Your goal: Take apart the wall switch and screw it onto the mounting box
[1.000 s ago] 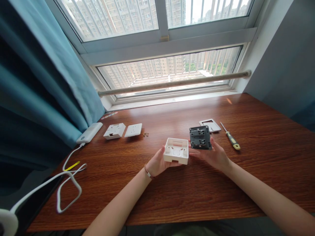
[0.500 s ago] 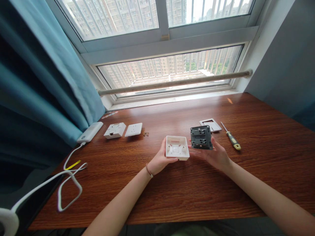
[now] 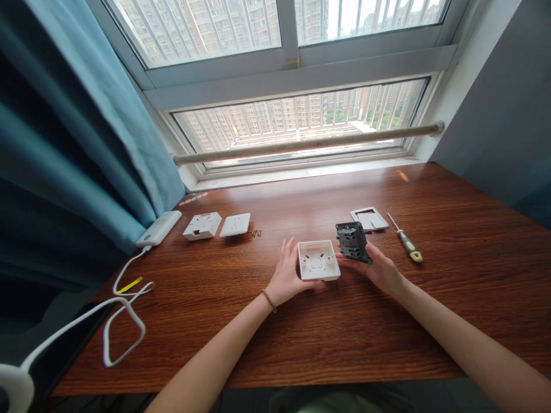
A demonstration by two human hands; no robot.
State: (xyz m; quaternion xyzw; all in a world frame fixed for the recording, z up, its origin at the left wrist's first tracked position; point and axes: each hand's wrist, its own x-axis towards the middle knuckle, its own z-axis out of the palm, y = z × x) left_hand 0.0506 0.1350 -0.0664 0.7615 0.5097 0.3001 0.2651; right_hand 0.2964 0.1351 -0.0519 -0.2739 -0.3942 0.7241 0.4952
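Box and module in hand, parts apart

My left hand (image 3: 287, 274) is at the white box (image 3: 319, 261), fingers spread by its left wall, thumb along the near edge; it touches, not wrapped round. Can't tell if the box sits on the table (image 3: 275, 350) or just above. My right hand (image 3: 379, 267) is clamped on the dark module (image 3: 353, 241), tilted, just right of the box; fingertips come close to the box wall (touching or not, too tight to call).

Progress, my judgement: the separating looks done, since box is open with nothing in it, module is out, and the white frame (image 3: 371, 222) lies loose behind. Nothing joined here yet. Left undone: module not seated, frame not on, screws (image 3: 257, 233) loose by the plate (image 3: 235, 225), which lies just beside the second box (image 3: 202, 226), also apart. Screwdriver (image 3: 405, 240) lies right of the frame, in neither hand
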